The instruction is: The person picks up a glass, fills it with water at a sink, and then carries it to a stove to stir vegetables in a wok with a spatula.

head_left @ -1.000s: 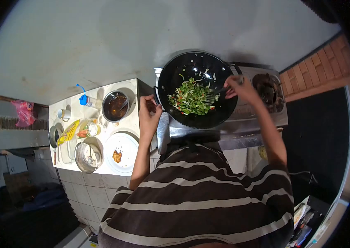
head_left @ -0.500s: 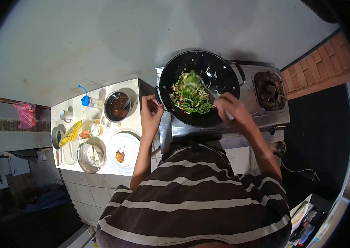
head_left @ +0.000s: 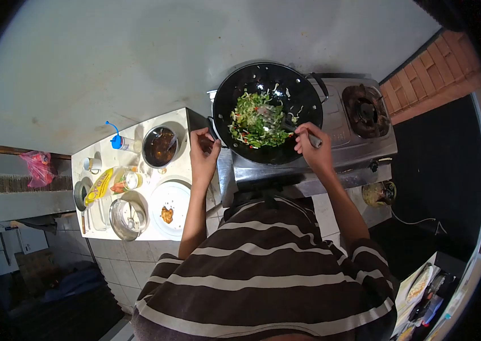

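Note:
A black wok (head_left: pixel 300 85) stands on the left burner of the stove. Chopped green vegetables with white shreds and red bits (head_left: pixel 254 128) lie heaped in its middle and left side. My left hand (head_left: pixel 203 154) is closed at the wok's left side handle (head_left: pixel 212 128), thumb and fingers pinching it. My right hand (head_left: pixel 313 152) grips a spatula (head_left: pixel 315 140) by its handle. The spatula's slotted metal head is down among the vegetables, partly covered by them.
On my right is a second burner (head_left: pixel 365 111). To the left, a white table (head_left: pixel 132 129) bears a pot of dark sauce (head_left: pixel 154 160), a white plate with a brown morsel (head_left: pixel 180 199), a metal bowl (head_left: pixel 116 224), a blue-capped bottle (head_left: pixel 118 142) and a yellow packet (head_left: pixel 98 186).
The spatula has swung lower and flatter into the vegetables, and my right hand has turned with it. The heap has shifted. My left hand stays at the wok handle.

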`<control>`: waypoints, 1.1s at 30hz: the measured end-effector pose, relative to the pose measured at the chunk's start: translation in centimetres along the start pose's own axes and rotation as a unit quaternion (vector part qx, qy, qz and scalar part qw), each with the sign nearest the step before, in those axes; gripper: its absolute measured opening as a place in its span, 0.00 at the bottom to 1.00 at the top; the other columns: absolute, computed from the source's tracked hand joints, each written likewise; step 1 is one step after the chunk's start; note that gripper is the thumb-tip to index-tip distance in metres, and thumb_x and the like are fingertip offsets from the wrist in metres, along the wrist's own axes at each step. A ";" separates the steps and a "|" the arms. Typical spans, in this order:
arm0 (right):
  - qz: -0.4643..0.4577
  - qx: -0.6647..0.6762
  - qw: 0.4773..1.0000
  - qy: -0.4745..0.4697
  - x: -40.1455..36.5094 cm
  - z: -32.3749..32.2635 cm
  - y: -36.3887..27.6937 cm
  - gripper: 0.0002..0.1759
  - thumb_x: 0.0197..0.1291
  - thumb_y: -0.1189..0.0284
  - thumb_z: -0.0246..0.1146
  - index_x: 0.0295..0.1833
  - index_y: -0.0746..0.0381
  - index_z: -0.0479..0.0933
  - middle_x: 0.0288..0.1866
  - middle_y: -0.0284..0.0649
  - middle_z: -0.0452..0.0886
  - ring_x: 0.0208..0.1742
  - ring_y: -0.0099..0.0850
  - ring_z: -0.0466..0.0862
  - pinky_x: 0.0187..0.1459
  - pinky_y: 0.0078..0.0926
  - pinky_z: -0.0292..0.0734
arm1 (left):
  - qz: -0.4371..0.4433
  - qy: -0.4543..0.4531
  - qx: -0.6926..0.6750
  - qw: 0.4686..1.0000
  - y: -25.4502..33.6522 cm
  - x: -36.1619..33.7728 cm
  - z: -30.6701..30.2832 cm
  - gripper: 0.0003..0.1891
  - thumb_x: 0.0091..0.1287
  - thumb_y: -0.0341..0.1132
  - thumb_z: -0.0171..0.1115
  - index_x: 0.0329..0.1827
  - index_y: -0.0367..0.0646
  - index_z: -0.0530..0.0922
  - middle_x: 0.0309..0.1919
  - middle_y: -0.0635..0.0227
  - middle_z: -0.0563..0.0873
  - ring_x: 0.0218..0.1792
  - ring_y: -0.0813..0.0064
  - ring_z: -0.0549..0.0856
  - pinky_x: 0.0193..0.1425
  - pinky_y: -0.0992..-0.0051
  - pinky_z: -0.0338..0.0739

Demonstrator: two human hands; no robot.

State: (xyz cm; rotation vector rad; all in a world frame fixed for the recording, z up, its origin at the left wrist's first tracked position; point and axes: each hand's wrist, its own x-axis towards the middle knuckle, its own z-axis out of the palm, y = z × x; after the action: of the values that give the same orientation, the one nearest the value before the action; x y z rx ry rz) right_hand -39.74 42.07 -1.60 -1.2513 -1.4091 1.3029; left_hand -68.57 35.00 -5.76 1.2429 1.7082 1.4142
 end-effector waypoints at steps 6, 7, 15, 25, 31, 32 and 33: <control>0.109 0.047 0.993 -0.017 -3.2 -2.2 -2.2 0.18 0.71 0.64 0.63 0.61 0.57 0.71 0.32 0.35 0.77 0.26 0.21 0.80 0.26 0.20 0.73 | -0.017 0.024 0.005 1.000 2.0 -1.1 0.2 0.23 0.70 0.31 0.66 0.63 0.40 0.65 0.40 0.66 0.80 0.39 0.78 0.81 0.44 0.77 0.76; 0.151 0.147 0.977 -0.023 -3.7 -2.9 -2.0 0.24 0.71 0.61 0.63 0.67 0.55 0.66 0.36 0.37 0.78 0.27 0.23 0.81 0.25 0.20 0.72 | -0.014 0.049 0.010 0.999 2.2 -1.4 0.3 0.23 0.71 0.33 0.66 0.64 0.40 0.65 0.39 0.64 0.80 0.38 0.76 0.82 0.42 0.76 0.76; 0.195 0.172 0.964 0.051 -7.8 -6.2 -0.3 0.32 0.71 0.53 0.61 0.71 0.53 0.56 0.39 0.39 0.74 0.26 0.24 0.79 0.24 0.20 0.70 | -0.030 0.099 0.053 0.993 2.8 -6.4 1.8 0.10 0.75 0.35 0.60 0.46 0.38 0.71 0.31 0.69 0.77 0.30 0.82 0.75 0.34 0.78 0.70; 0.144 0.243 0.947 0.151 -18.4 -8.5 8.2 0.09 0.78 0.63 0.52 0.49 0.58 0.68 0.31 0.28 0.68 0.24 0.15 0.69 0.22 0.17 0.61 | -0.142 -0.108 0.225 0.958 0.4 -14.7 8.7 0.17 0.73 0.44 0.62 0.38 0.35 0.80 0.31 0.60 0.85 0.29 0.71 0.82 0.33 0.70 0.74; 0.214 0.208 0.951 0.084 -26.2 -8.9 15.4 0.10 0.76 0.67 0.55 0.48 0.63 0.71 0.29 0.32 0.72 0.26 0.14 0.66 0.27 0.18 0.60 | -0.132 -0.237 0.262 0.926 -6.3 -15.0 14.3 0.28 0.75 0.56 0.55 0.39 0.33 0.83 0.34 0.54 0.89 0.32 0.60 0.85 0.41 0.65 0.77; 0.198 0.206 0.955 0.075 -27.7 -9.3 17.0 0.09 0.75 0.67 0.57 0.49 0.62 0.72 0.29 0.31 0.72 0.26 0.14 0.66 0.28 0.18 0.61 | -0.152 -0.234 0.283 0.918 -7.3 -14.6 14.4 0.27 0.75 0.57 0.55 0.42 0.36 0.84 0.37 0.55 0.90 0.36 0.59 0.87 0.44 0.63 0.78; 0.183 0.204 0.959 0.070 -29.4 -9.4 18.8 0.09 0.74 0.67 0.58 0.49 0.62 0.73 0.29 0.31 0.72 0.27 0.14 0.67 0.28 0.17 0.61 | -0.171 -0.232 0.304 0.908 -8.7 -14.0 13.5 0.27 0.75 0.58 0.55 0.45 0.39 0.84 0.40 0.56 0.91 0.40 0.58 0.89 0.47 0.62 0.78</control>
State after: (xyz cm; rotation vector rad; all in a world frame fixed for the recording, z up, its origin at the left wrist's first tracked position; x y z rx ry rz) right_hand -23.28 14.08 -17.52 -1.3204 -0.7738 1.6183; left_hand -53.77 27.73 -19.22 1.3557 1.9437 0.3301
